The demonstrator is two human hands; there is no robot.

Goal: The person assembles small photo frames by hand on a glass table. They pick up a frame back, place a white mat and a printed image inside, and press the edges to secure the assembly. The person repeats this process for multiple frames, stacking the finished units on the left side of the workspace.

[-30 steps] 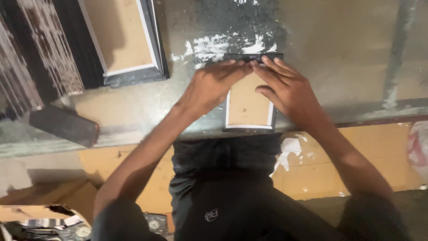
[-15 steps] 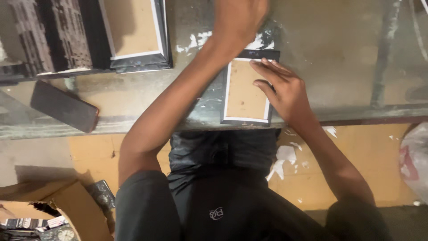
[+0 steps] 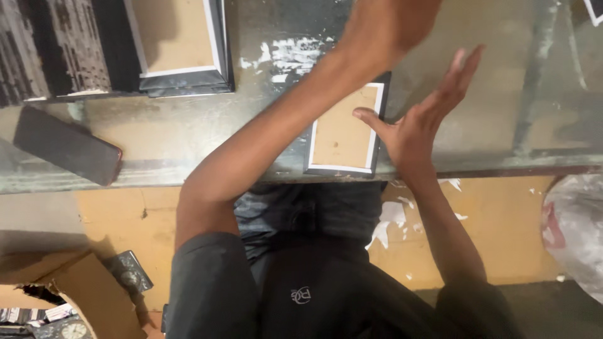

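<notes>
A small picture frame (image 3: 344, 133) lies face down at the near edge of the glass table (image 3: 176, 135), showing a brown backing board with a white and black border. My right hand (image 3: 422, 119) rests flat beside it, the thumb touching the frame's right edge, fingers spread toward the upper right. My left hand (image 3: 391, 26) is raised and stretched across over the frame toward the top of the view; it is blurred and partly cut off by the picture's edge, and whether it holds anything cannot be made out.
A larger frame (image 3: 179, 44) lies face down at the back left beside a dark stack (image 3: 53, 47). A black block (image 3: 66, 145) rests at the table's left. A cardboard box (image 3: 69, 298) sits on the floor at lower left, a plastic bag (image 3: 578, 229) at right.
My left hand lifted off the small frame and reached far across the table. The right hand slid from the frame's top to its right edge. The view shifted.
</notes>
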